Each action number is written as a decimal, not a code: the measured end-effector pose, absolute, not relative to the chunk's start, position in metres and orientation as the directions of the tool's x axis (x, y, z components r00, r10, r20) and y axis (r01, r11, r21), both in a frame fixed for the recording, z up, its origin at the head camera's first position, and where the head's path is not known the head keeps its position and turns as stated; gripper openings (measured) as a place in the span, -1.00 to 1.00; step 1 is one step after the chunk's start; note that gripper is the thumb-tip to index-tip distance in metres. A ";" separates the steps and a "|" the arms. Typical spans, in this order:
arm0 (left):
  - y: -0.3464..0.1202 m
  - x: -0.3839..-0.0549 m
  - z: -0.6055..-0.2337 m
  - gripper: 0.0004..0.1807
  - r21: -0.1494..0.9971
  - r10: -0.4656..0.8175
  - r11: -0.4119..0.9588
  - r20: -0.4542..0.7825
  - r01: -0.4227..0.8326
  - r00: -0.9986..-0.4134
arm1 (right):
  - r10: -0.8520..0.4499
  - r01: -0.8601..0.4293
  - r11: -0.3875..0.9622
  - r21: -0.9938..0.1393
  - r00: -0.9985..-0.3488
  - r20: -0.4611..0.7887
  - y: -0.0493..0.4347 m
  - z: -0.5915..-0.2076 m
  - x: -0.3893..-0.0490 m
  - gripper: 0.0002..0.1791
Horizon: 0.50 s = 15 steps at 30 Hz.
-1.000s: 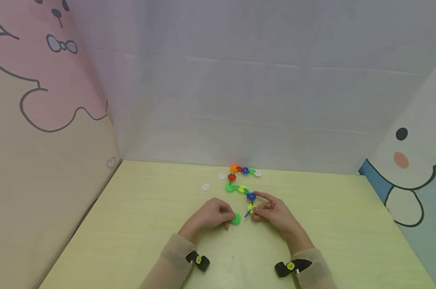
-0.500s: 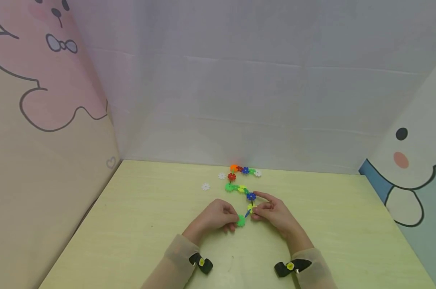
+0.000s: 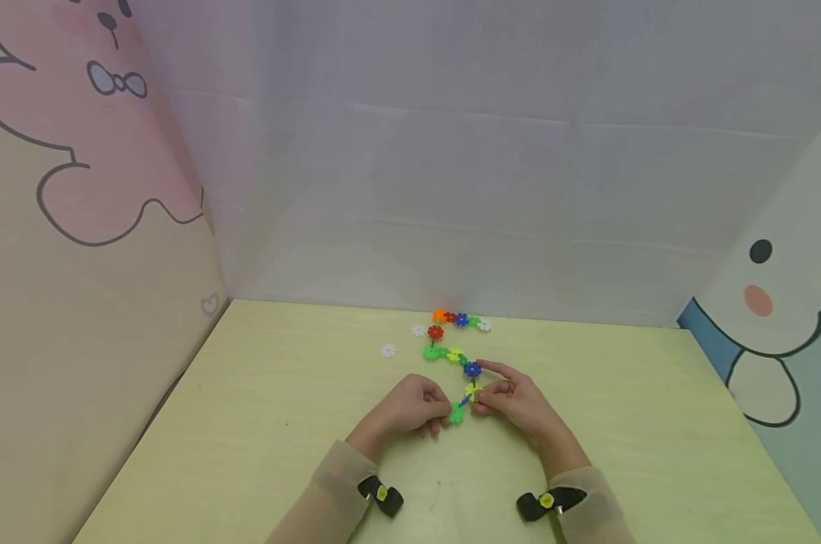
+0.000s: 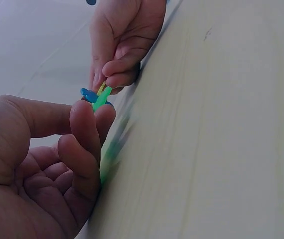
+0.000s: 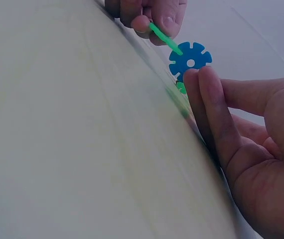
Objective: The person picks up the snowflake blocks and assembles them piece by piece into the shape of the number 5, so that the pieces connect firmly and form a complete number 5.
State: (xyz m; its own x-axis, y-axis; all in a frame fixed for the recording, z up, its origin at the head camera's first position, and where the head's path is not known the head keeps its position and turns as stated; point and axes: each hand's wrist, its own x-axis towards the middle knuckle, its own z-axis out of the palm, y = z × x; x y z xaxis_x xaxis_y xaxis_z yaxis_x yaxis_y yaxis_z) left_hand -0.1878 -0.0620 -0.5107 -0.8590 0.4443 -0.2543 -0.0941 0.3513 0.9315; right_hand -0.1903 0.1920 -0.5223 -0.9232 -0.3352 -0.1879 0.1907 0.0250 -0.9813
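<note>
My left hand (image 3: pixel 410 404) pinches a green notched plastic disc (image 3: pixel 456 413) between thumb and fingers. My right hand (image 3: pixel 519 400) grips the near end of a chain of such discs, with its fingertips on a yellow disc (image 3: pixel 472 392). A blue disc (image 5: pixel 191 59) stands on edge there; in the right wrist view the edge of the green disc (image 5: pixel 165 38) meets one of its slots. One finger of the right hand reaches to a dark blue disc (image 3: pixel 472 369) farther along. The fingers hide part of the yellow disc.
The joined chain zigzags back over the pale table (image 3: pixel 247 453), past a red disc (image 3: pixel 435 332) and an orange disc (image 3: pixel 439 316) to a white end disc (image 3: pixel 485 325). Two loose white discs, one nearer (image 3: pixel 387 350), lie left of it. A white sheet hangs behind.
My left hand has moved right with the green disc, which has closed the gap to the blue disc at the chain's end. The right hand has stayed nearly still.
</note>
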 end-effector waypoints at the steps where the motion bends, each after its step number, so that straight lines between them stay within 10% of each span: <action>1: -0.062 -0.187 -0.511 -0.86 0.932 0.440 0.350 -0.254 -0.097 -0.861 | -0.335 0.190 0.026 -0.981 -0.923 -0.188 0.192 -0.523 -0.190 -0.23; 15: -0.060 -0.187 -0.514 -0.88 0.945 0.423 0.314 -0.223 -0.089 -0.878 | -0.356 0.187 0.008 -0.982 -0.917 -0.178 0.190 -0.524 -0.190 -0.18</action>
